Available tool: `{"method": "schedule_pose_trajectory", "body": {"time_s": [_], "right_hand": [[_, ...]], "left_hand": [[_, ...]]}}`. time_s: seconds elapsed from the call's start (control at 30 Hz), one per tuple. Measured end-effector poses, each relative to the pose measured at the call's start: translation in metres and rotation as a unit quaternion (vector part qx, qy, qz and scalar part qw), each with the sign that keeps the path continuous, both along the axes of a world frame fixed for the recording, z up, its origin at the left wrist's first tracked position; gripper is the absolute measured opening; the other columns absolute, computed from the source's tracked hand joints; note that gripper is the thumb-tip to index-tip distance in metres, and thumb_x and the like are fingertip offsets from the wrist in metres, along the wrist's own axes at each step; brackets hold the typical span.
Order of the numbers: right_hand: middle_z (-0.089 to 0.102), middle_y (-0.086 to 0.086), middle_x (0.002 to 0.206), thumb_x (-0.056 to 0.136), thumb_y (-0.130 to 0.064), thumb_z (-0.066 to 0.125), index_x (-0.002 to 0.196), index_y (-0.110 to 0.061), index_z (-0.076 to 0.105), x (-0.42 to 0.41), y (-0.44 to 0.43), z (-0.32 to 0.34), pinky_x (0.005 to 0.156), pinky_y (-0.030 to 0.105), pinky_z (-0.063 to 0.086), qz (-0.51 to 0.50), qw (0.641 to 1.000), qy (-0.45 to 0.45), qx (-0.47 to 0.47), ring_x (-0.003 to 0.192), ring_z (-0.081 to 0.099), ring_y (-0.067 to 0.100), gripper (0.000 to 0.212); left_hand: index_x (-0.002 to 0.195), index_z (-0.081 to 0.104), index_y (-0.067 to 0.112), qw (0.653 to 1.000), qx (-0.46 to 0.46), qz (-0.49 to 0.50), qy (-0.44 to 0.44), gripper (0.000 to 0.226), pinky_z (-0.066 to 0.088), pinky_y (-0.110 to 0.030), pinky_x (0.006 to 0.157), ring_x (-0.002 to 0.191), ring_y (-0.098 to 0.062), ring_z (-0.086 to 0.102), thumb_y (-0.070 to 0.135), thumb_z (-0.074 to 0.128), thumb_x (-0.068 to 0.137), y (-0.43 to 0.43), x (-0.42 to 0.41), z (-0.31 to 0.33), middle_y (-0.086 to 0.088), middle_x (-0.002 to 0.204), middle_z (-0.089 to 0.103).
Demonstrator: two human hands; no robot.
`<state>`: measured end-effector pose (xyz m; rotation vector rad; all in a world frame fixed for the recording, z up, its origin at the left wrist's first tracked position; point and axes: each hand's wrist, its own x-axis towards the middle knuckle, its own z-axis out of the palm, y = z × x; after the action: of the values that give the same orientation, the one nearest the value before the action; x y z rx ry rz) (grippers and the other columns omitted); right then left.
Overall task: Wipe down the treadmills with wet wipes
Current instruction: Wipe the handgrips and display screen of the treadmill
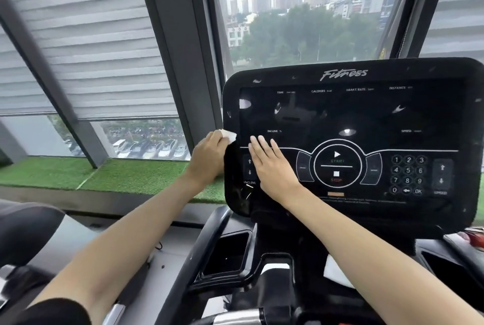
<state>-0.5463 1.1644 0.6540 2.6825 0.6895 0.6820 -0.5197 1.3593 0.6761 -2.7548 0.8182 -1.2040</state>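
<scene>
The left hand (pixel 207 153) holds the wet wipe (pixel 229 135) at the left edge of the treadmill screen (pixel 366 120), so it should rub slowly along that edge while the right hand (pixel 272 166), lying flat with straight fingers, holds the screen steady

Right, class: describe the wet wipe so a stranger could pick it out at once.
Find the black treadmill console before the window. At its left edge, the left hand grips a small crumpled wet wipe. It is white against the black frame; the right hand beside it lies flat and bare.
</scene>
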Motion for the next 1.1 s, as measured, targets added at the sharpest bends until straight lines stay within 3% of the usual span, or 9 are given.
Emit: {"method": "schedule_pose_trajectory", "body": {"time_s": [0.1,0.23,0.47,0.6,0.67,0.73,0.9,1.1], "right_hand": [[0.005,0.018,0.160,0.094,-0.018,0.034,0.152,0.001,0.009,0.002,0.001,-0.005,0.119,0.046,0.003,-0.002,1.000,-0.013,0.006,0.148,0.005,0.033,0.066],[0.018,0.017,0.159,0.088,-0.020,0.049,0.150,-0.001,0.022,0.004,0.001,-0.006,0.119,0.045,0.013,-0.011,1.000,-0.021,0.011,0.147,0.017,0.031,0.070],[0.006,0.019,0.160,0.091,-0.025,0.047,0.151,0.002,0.012,0.005,0.002,-0.006,0.120,0.046,0.005,0.000,1.000,-0.001,0.019,0.148,0.006,0.033,0.075],[0.019,0.016,0.158,0.089,-0.020,0.040,0.149,0.000,0.024,0.007,0.003,-0.009,0.119,0.045,0.009,-0.001,0.999,-0.015,0.042,0.147,0.016,0.031,0.066],[0.025,0.016,0.157,0.087,-0.020,0.046,0.148,-0.001,0.030,0.008,0.004,-0.011,0.119,0.044,0.011,-0.004,0.999,-0.021,0.048,0.146,0.021,0.030,0.065],[0.028,0.016,0.156,0.086,-0.021,0.050,0.146,-0.001,0.033,0.008,0.005,-0.011,0.119,0.045,0.014,-0.006,0.999,-0.023,0.048,0.145,0.024,0.030,0.066],[0.016,0.017,0.159,0.093,-0.021,0.038,0.150,0.000,0.020,0.005,0.006,-0.009,0.119,0.045,0.006,-0.007,0.999,-0.029,0.034,0.148,0.013,0.032,0.064],[0.010,0.018,0.160,0.094,-0.022,0.041,0.151,0.001,0.015,0.005,0.005,-0.008,0.120,0.047,0.004,-0.005,0.999,-0.029,0.031,0.148,0.008,0.033,0.067]], "left_hand": [[0.091,0.063,-0.001,0.998,0.060,-0.012,-0.012,0.012,0.053,-0.035,0.058,0.072,-0.026,0.058,-0.001,0.054,0.084,-0.002,-0.006,-0.021,-0.012,0.083,0.058],[0.098,0.064,-0.003,0.993,0.113,-0.036,-0.010,0.019,0.053,-0.035,0.057,0.073,-0.025,0.058,-0.004,0.057,0.081,0.001,-0.028,-0.063,-0.012,0.085,0.059],[0.094,0.063,-0.003,0.996,-0.051,0.065,-0.023,0.027,0.050,-0.034,0.050,0.072,-0.029,0.058,-0.012,0.070,0.069,-0.020,0.002,-0.008,-0.015,0.084,0.056],[0.104,0.060,-0.008,1.000,0.007,0.012,-0.003,0.028,0.055,-0.035,0.057,0.075,-0.030,0.060,-0.011,0.066,0.077,-0.018,-0.025,-0.061,-0.017,0.091,0.058],[0.107,0.059,-0.009,0.999,0.049,-0.003,-0.007,0.028,0.056,-0.037,0.060,0.079,-0.031,0.062,-0.009,0.061,0.080,-0.016,-0.028,-0.069,-0.019,0.094,0.060],[0.100,0.062,-0.006,1.000,0.010,0.020,-0.005,0.024,0.054,-0.035,0.054,0.076,-0.029,0.061,-0.007,0.067,0.077,-0.022,-0.016,-0.049,-0.017,0.092,0.060],[0.089,0.063,0.000,0.992,-0.083,0.091,0.000,0.024,0.046,-0.029,0.047,0.070,-0.024,0.056,-0.009,0.074,0.069,-0.037,0.002,-0.012,-0.012,0.083,0.054],[0.094,0.063,-0.005,0.998,-0.047,0.025,0.037,0.027,0.053,-0.033,0.054,0.069,-0.026,0.058,-0.012,0.073,0.071,-0.023,-0.026,-0.056,-0.014,0.085,0.056]]}}
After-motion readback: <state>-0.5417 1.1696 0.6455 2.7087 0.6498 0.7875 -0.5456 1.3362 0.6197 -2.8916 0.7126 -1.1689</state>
